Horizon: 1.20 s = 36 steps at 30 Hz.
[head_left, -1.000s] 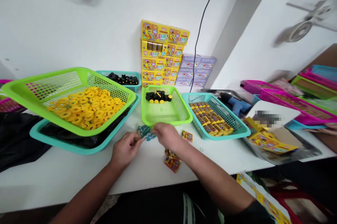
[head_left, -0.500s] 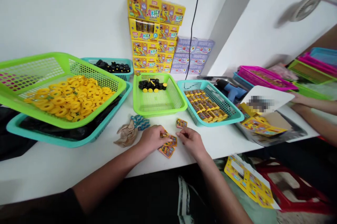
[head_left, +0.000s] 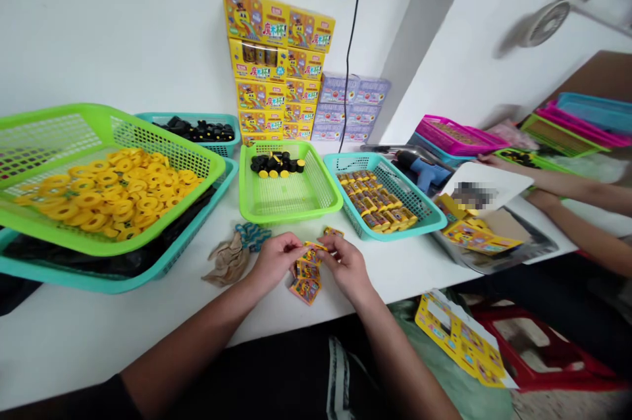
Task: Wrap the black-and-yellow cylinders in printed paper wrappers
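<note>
My left hand [head_left: 276, 263] and my right hand [head_left: 346, 267] meet over small yellow printed paper packets [head_left: 309, 263] on the white table [head_left: 74, 347]. Both hands pinch these packets between fingers and thumbs. One more packet [head_left: 305, 291] lies just below them, and another [head_left: 334, 232] sits beyond, partly behind my right fingers. Left of my left hand lie a twisted blue cord bundle [head_left: 251, 236] and crumpled brown paper [head_left: 228, 262]. A tilted green basket [head_left: 168, 143] of yellow rings [head_left: 108, 193] rests further left.
A green basket [head_left: 291, 206] holds black and yellow parts, with a teal basket [head_left: 424, 222] of small boxes to its right. Stacked yellow cartons [head_left: 276, 71] stand behind. A co-worker's hand [head_left: 494, 160] reaches near a white sheet [head_left: 486, 186] at right.
My hands have closed together over the packets, which are now gathered between them. The blue bundle and brown paper lie on the table. The view has shifted left, and a co-worker's arms have come in at right.
</note>
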### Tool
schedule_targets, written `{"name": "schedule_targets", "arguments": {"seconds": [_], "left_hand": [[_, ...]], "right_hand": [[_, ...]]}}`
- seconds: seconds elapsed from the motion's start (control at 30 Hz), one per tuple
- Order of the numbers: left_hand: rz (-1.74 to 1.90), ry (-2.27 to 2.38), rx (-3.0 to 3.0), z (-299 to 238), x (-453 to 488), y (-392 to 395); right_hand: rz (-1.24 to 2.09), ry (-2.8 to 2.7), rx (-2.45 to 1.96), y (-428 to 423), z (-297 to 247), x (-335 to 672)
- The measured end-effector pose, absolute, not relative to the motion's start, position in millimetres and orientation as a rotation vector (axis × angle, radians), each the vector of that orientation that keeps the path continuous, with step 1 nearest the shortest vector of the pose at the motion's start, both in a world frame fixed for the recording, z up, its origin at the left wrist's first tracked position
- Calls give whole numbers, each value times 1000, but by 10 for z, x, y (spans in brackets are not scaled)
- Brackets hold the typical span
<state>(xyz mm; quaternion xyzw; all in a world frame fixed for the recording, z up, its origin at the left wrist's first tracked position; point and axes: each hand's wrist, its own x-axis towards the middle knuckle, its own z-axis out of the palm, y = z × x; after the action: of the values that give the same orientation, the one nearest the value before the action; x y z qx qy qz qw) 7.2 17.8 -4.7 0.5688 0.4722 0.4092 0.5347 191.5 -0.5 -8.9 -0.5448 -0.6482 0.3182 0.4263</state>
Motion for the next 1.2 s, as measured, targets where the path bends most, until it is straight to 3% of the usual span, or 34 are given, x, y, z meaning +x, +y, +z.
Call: {"name": "schedule_targets", "arguments": {"seconds": [0.57,0.87,1.07,1.2], "left_hand": [[914,1168,1298,-109,0,222],[931,1259,1250,7,-108,286],[930,1180,1191,-83,-102,292],[953,1151,1209,-65,-66,264]], "right_hand": [[1270,-1333,-1356,78,-136,1792],[1124,-1425,-1474,110,-176,1855],[492,-2014,-1524,57,-54,1822],[668,-1831,-1455,74,-25,1859]]}}
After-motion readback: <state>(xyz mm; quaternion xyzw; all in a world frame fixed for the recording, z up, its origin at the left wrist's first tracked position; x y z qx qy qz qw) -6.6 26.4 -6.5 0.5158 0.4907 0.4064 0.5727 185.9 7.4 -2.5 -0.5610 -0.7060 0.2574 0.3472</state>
